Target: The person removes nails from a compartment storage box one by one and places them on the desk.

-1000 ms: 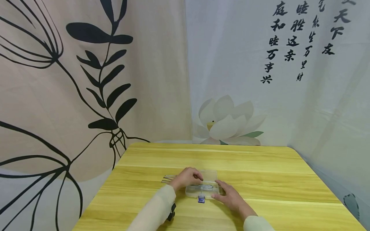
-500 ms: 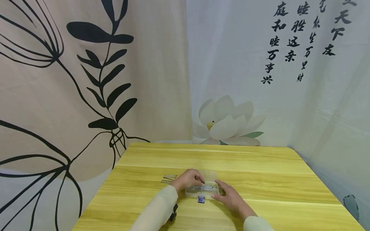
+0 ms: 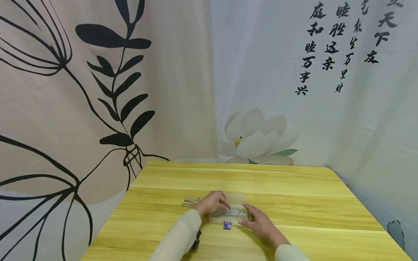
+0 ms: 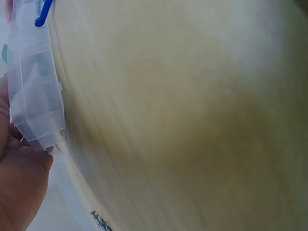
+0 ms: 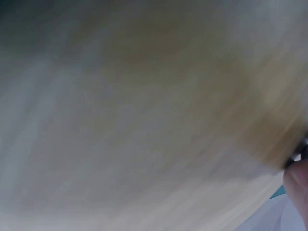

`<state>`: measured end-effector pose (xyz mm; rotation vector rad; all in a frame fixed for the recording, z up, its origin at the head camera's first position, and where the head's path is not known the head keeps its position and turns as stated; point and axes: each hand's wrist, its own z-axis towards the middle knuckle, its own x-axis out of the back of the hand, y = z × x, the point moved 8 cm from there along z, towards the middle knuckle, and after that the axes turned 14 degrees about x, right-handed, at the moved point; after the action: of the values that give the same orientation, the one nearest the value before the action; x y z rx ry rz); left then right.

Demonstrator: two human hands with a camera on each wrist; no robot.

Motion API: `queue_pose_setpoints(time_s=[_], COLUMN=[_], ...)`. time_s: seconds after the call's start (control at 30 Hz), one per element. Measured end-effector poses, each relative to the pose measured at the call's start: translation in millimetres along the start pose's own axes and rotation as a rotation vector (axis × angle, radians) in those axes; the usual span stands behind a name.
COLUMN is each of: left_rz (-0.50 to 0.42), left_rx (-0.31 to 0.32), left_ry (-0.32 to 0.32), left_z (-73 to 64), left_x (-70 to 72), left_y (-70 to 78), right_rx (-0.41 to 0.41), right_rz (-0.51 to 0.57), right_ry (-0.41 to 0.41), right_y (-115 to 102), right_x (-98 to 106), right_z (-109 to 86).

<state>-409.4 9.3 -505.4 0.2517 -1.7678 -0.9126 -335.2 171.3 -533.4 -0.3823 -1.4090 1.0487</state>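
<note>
A see-through plastic box [image 3: 219, 217] with compartments lies on the table, its lid [image 3: 236, 198] folded back and a blue latch [image 3: 227, 225] at its front. Thin silver metal rods with small heads [image 3: 235, 210] lie inside it. My left hand [image 3: 211, 203] reaches in from the left, curled fingers down at the rods' left ends, pinching them; the fingertips are hidden. In the left wrist view its thumb [image 4: 24, 187] is beside the box's end [image 4: 38, 106]. My right hand [image 3: 259, 222] grips the box's right end, thumb at the front, fingers behind.
Several more silver rods [image 3: 191, 202] lie on the wooden table [image 3: 294, 203] left of the box. A black strapped device [image 3: 196, 240] shows below the left sleeve. Printed curtains [image 3: 183, 90] hang behind the table. The right wrist view is mostly blurred tabletop [image 5: 120, 134].
My left hand has come down slightly and to the right, and now covers the left part of the rods in the box. My right hand has stayed in place.
</note>
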Motion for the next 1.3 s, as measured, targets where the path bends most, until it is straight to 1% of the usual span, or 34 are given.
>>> queue_pose_setpoints(time_s=[0.13,0.2,0.37,0.47,0.63,0.73,0.87,1.03,1.2,1.3], left_rz=[0.029,0.060,0.196,0.257,0.283,0.275,0.263,0.305,0.321,0.321], left_rx=[0.000,-0.010,-0.059,-0.079,-0.109,-0.125,-0.117,-0.115,-0.100,-0.117], left_ry=[0.004,0.004,0.002,-0.001,0.003,0.003,-0.003,0.000,-0.011,-0.026], left_z=[1.5,2.4,1.6,-0.4,-0.4,0.3,1.7,4.2,5.5,4.4], left_x=[-0.1,-0.5,-0.6,-0.2,-1.6,-2.6,-4.5,-6.2,-6.9,-7.0], left_y=[-1.1,-0.4,7.9,13.3,16.3,16.5,15.1,15.2,15.4,17.9], right_rx=[-0.006,-0.011,-0.019,-0.023,-0.019,-0.017,-0.022,-0.020,-0.011,-0.010], right_rz=[0.003,0.006,0.009,0.008,0.006,0.004,-0.004,-0.003,-0.003,-0.007], right_ry=[0.000,0.000,0.004,0.004,0.003,0.003,0.000,-0.001,-0.002,-0.004], right_y=[0,0,-1,-1,0,0,2,3,2,1], right_x=[0,0,0,0,0,0,0,0,0,0], right_z=[-0.2,-0.6,-1.4,-1.5,-0.7,-0.3,-0.3,-0.4,-0.1,-0.1])
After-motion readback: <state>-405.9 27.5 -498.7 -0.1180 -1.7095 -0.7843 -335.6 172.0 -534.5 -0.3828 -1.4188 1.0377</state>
